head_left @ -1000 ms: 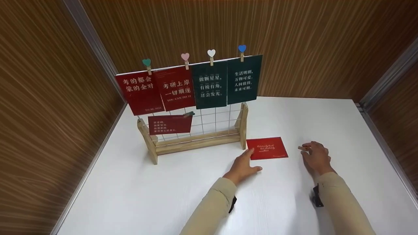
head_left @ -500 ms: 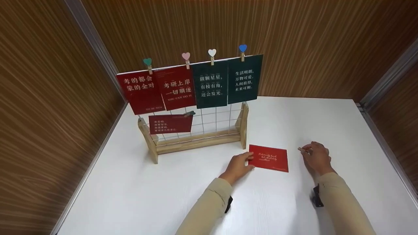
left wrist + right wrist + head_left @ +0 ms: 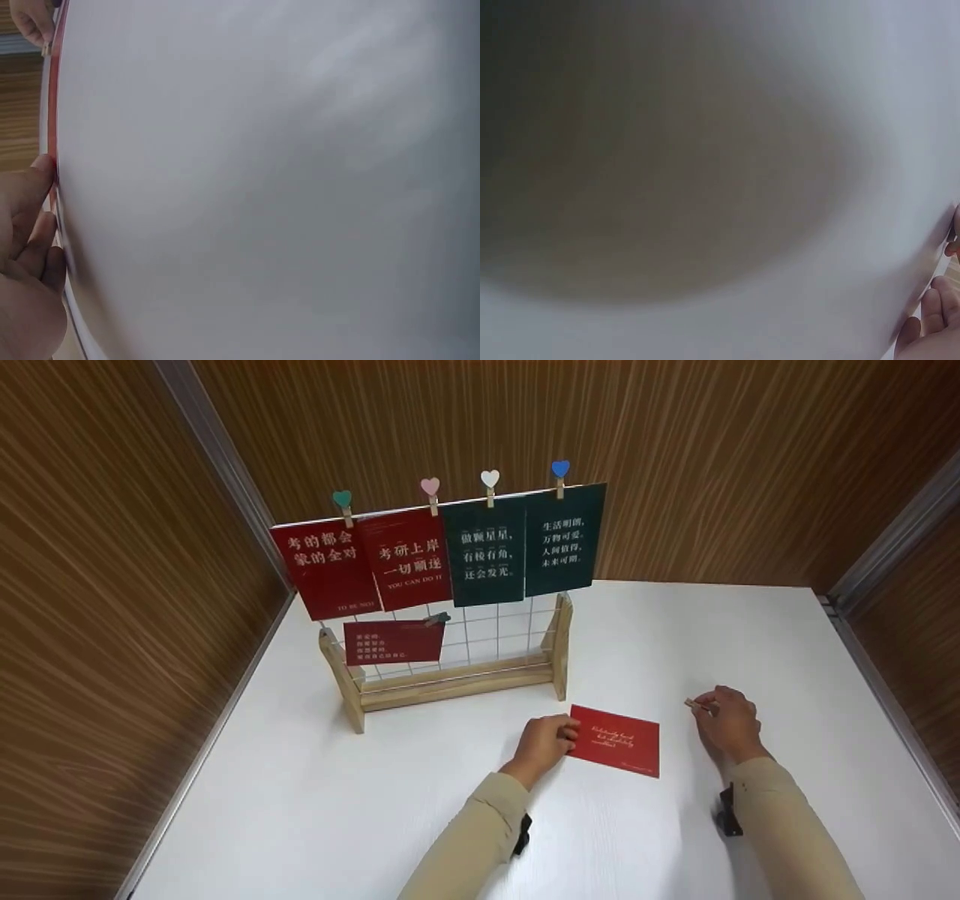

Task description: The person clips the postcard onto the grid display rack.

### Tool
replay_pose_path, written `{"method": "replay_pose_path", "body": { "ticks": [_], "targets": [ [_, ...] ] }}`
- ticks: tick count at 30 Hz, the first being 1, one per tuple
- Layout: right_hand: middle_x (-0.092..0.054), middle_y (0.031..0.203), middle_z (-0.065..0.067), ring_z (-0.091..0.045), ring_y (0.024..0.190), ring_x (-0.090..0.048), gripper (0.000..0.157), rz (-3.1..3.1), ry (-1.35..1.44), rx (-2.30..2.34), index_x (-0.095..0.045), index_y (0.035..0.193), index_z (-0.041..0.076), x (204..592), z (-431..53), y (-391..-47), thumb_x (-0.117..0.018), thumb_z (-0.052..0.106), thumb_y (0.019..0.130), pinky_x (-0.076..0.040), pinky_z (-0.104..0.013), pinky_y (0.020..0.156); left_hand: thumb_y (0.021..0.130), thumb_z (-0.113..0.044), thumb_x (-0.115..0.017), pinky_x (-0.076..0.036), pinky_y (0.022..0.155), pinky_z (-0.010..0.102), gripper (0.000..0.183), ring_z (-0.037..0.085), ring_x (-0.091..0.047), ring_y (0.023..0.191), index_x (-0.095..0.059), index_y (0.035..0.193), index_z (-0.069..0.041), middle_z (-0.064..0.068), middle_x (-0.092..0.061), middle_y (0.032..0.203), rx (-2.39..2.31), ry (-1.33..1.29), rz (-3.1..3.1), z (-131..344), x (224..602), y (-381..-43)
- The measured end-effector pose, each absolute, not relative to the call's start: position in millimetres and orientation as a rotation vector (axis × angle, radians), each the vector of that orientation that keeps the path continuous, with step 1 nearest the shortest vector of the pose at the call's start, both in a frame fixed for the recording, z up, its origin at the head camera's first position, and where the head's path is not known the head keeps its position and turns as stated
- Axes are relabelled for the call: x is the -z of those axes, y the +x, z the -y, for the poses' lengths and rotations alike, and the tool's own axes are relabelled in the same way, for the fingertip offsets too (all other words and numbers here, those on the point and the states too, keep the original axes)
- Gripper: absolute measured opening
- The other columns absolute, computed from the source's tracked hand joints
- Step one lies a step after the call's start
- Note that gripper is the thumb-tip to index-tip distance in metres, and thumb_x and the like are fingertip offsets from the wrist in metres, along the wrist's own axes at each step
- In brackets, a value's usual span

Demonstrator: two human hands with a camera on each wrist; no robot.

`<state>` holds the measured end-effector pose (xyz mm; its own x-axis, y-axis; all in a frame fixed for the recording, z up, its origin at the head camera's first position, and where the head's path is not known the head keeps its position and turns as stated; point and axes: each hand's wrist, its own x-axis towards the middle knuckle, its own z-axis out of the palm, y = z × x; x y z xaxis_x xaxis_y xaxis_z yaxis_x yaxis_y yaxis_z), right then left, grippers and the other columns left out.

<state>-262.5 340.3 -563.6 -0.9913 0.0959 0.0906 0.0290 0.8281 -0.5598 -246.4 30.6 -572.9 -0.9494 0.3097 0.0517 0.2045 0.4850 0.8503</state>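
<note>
A red card point(image 3: 619, 746) with pale script lies in front of the rack's right end in the head view. My left hand point(image 3: 538, 746) holds it at its left edge between thumb and fingers. Seen edge-on in the left wrist view, the card point(image 3: 52, 105) is a thin red strip. To the right of the card and apart from it, my right hand point(image 3: 731, 725) pinches a small wooden clothespin point(image 3: 691, 703) between thumb and fingertips. The right wrist view shows only the fingers of that hand point(image 3: 939, 322) at its lower right edge.
A wooden-footed wire rack point(image 3: 461, 690) stands left of centre on the white table point(image 3: 720, 645). Red and dark green cards point(image 3: 484, 555) hang along its top under heart-topped clothespins. A smaller dark red card point(image 3: 394, 643) hangs below with a green clip. Wood-grain walls point(image 3: 675, 457) enclose the table.
My left hand has taken hold of the red card and drawn it toward me, away from the rack's foot, turning it slightly clockwise. My right hand has stayed almost still with the clothespin.
</note>
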Motion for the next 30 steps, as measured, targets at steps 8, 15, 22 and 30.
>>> {"method": "replay_pose_path", "body": {
  "ticks": [8,15,22,30],
  "targets": [
    [-0.031,0.126,-0.028,-0.05,0.11,-0.025,0.018,2.897,-0.127,-0.892,-0.058,0.094,0.004,564,-341,-261,-0.054,0.018,0.085,-0.019,-0.066,0.078,0.069,-0.004,-0.07,-0.034,0.087,0.02,0.045,0.007,-0.048,0.097,-0.057,0.111,-0.011,-0.005,-0.056,0.1,-1.214,0.607,-2.806,-29,572,-246],
    [-0.032,0.125,-0.028,-0.05,0.11,-0.026,0.018,2.883,-0.114,-0.873,-0.059,0.093,0.004,565,-340,-260,-0.055,0.019,0.084,-0.02,-0.065,0.078,0.069,-0.013,-0.071,-0.024,0.097,0.025,0.063,0.016,-0.03,0.12,-0.044,0.126,-0.009,0.002,-0.043,0.125,-1.031,0.715,-2.851,-25,571,-247],
    [-0.033,0.125,-0.028,-0.051,0.11,-0.026,0.018,2.872,-0.1,-0.87,-0.06,0.093,0.004,565,-340,-259,-0.054,0.02,0.085,-0.02,-0.064,0.08,0.071,-0.021,-0.069,-0.024,0.097,0.037,0.072,0.014,-0.019,0.125,-0.033,0.133,-0.011,-0.002,-0.031,0.135,-0.871,0.751,-2.79,-23,569,-249],
    [-0.033,0.125,-0.027,-0.052,0.109,-0.025,0.018,2.87,-0.092,-0.872,-0.06,0.093,0.004,565,-341,-257,-0.054,0.02,0.085,-0.02,-0.065,0.079,0.07,-0.022,-0.07,-0.025,0.096,0.037,0.072,0.016,-0.021,0.124,-0.035,0.132,-0.012,-0.002,-0.036,0.132,-0.869,0.807,-2.791,-20,572,-250]
  ]
}}
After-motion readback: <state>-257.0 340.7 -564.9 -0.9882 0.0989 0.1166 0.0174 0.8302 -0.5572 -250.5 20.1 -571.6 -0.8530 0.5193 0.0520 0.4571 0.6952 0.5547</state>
